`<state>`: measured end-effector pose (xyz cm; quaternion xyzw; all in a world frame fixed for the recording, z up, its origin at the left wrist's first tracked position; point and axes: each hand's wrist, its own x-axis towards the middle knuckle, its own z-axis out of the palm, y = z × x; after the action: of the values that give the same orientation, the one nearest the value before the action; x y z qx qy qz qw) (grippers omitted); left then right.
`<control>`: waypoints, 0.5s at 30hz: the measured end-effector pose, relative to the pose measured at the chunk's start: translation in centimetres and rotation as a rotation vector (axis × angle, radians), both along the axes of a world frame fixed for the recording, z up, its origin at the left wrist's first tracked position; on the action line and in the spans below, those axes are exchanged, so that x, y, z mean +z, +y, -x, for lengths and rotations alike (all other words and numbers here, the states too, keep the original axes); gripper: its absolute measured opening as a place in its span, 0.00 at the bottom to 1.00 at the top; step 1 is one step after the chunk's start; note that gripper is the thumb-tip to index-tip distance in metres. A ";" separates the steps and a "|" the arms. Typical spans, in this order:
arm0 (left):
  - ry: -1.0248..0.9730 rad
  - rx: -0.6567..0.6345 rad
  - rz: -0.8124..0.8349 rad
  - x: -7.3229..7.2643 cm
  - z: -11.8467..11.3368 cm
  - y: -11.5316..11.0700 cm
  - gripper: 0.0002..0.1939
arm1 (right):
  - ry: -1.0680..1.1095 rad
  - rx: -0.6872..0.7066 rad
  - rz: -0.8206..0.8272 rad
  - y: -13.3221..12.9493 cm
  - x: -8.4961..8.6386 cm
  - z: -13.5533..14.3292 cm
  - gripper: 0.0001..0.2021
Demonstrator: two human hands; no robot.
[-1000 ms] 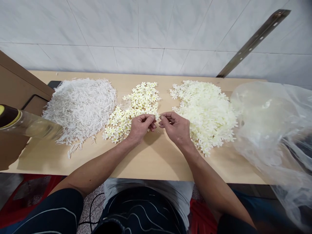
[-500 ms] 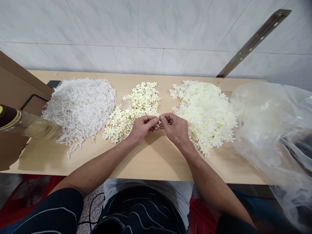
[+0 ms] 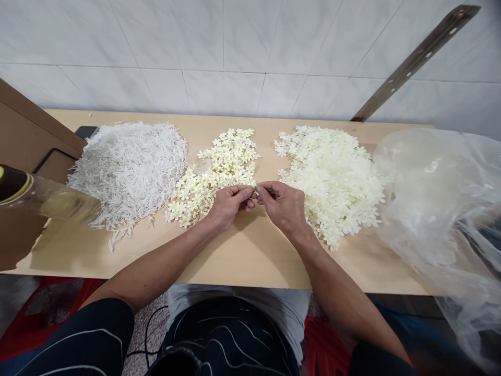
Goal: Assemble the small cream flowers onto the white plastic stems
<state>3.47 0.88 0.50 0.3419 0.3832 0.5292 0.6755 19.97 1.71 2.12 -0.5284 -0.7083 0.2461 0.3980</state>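
My left hand (image 3: 230, 203) and my right hand (image 3: 282, 203) meet over the table, thumbs and fingers pinched together tip to tip. A tiny pale piece, apparently an artificial flower (image 3: 253, 184), shows between the fingertips, which cover most of it. Just behind and left of my left hand spreads a group of cream artificial flowers with yellow centres (image 3: 230, 156). To the right of my right hand lies a bigger heap of pale flower heads (image 3: 332, 180). Farther left is a mound of thin white stems (image 3: 131, 169).
A clear bottle (image 3: 58, 197) with a dark cap juts in at left beside a cardboard box (image 3: 33, 125). Clear plastic bags (image 3: 430, 183) cover the table's right end. A slotted metal bar (image 3: 415, 62) leans on the tiled wall behind the wooden table (image 3: 250, 261).
The view has shifted slightly. Both hands stay pinched together in nearly the same place, with only slight finger movement. The heaps look the same.
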 end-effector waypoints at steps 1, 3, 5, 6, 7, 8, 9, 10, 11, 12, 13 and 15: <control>-0.004 0.002 0.003 -0.1 0.0 0.0 0.18 | -0.047 -0.004 -0.048 -0.1 0.1 0.1 0.12; -0.008 0.005 0.008 -0.1 0.0 0.0 0.18 | -0.132 -0.010 -0.163 -0.2 0.2 0.2 0.11; -0.019 0.000 0.011 -0.2 0.1 0.0 0.18 | -0.179 -0.013 -0.258 -0.4 0.2 0.4 0.10; -0.026 -0.006 0.015 -0.2 0.1 0.1 0.18 | -0.187 -0.016 -0.285 -0.4 0.2 0.5 0.10; -0.036 -0.011 0.021 -0.2 0.1 0.1 0.18 | -0.190 -0.022 -0.297 -0.4 0.1 0.6 0.09; -0.047 -0.016 0.027 -0.2 0.1 0.1 0.19 | -0.193 -0.030 -0.297 -0.4 0.1 0.7 0.09; -0.055 -0.019 0.034 -0.3 0.1 0.2 0.19 | -0.196 -0.042 -0.289 -0.4 0.0 0.7 0.09; -0.059 -0.021 0.040 -0.3 0.1 0.2 0.19 | -0.198 -0.053 -0.274 -0.4 0.0 0.8 0.09; -0.059 -0.020 0.043 -0.2 0.1 0.2 0.19 | -0.196 -0.063 -0.252 -0.3 0.0 0.7 0.09; -0.056 -0.019 0.043 -0.2 0.1 0.1 0.19 | -0.184 -0.072 -0.221 -0.3 -0.1 0.7 0.09; -0.051 -0.018 0.041 -0.1 0.1 0.1 0.19 | -0.158 -0.079 -0.177 -0.2 -0.1 0.7 0.09; -0.045 -0.015 0.033 0.0 0.1 0.1 0.18 | -0.062 -0.074 -0.065 -0.1 0.0 0.6 0.10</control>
<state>3.38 0.99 0.48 0.3217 0.3740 0.5253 0.6933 19.36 1.58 2.12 -0.5486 -0.7078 0.1915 0.4017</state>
